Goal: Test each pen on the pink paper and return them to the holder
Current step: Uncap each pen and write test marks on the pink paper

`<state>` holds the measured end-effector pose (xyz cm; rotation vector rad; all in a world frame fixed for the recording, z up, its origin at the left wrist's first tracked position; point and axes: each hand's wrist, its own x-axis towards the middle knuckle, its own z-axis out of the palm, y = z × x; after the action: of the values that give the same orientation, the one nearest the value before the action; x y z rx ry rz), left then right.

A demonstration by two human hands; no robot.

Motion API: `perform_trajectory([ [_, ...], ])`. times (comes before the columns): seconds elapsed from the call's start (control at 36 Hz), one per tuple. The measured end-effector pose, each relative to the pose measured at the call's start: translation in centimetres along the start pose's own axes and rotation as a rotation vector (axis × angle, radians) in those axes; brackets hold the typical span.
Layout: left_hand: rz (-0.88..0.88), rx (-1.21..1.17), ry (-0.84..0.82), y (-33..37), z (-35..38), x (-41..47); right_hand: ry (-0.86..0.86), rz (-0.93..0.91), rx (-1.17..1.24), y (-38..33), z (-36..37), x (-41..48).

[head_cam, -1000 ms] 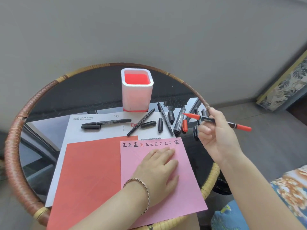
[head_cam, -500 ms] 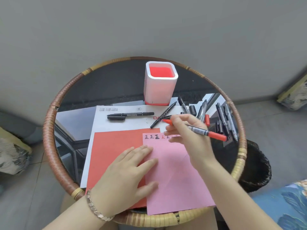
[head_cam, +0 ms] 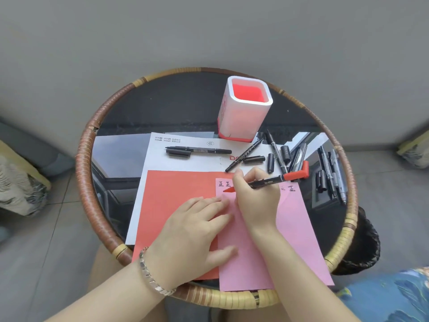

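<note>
Right hand (head_cam: 256, 196) is pinching the red marker (head_cam: 264, 183) in a normal writing grip, fingers curled snug around the barrel, tip pointing down-left at the pink paper (head_cam: 292, 228) just under the row of test characters along its top edge. Can't quite tell if the tip is touching yet. Left hand (head_cam: 197, 231) is lying flat and spread, holding nothing, pressing across the seam where the pink sheet overlaps the red sheet (head_cam: 176, 194). Honestly that's the trick here: keep that palm down so the paper isn't sliding on the glassy desk (head_cam: 162, 112), and go light with short strokes in the free space below the row. Holder (head_cam: 243, 110) is sitting empty at the back, with uncapped black pens (head_cam: 246, 154) and loose caps scattered in front of it.
</note>
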<state>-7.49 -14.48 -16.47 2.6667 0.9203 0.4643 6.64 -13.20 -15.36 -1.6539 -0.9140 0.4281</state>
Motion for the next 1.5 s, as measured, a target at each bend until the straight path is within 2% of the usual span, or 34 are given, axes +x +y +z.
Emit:
perform_trajectory([
  [0.11,-0.009,-0.058,0.021,-0.2,-0.29,-0.05,0.004,-0.014,0.01,0.14,-0.06,-0.02],
  [0.39,-0.008,-0.03,0.002,-0.05,-0.25,-0.05,-0.023,-0.133,-0.033,0.34,0.44,-0.12],
  [1.5,0.002,-0.006,0.049,0.08,-0.11,0.01,-0.018,-0.077,0.0,0.2,0.38,-0.11],
])
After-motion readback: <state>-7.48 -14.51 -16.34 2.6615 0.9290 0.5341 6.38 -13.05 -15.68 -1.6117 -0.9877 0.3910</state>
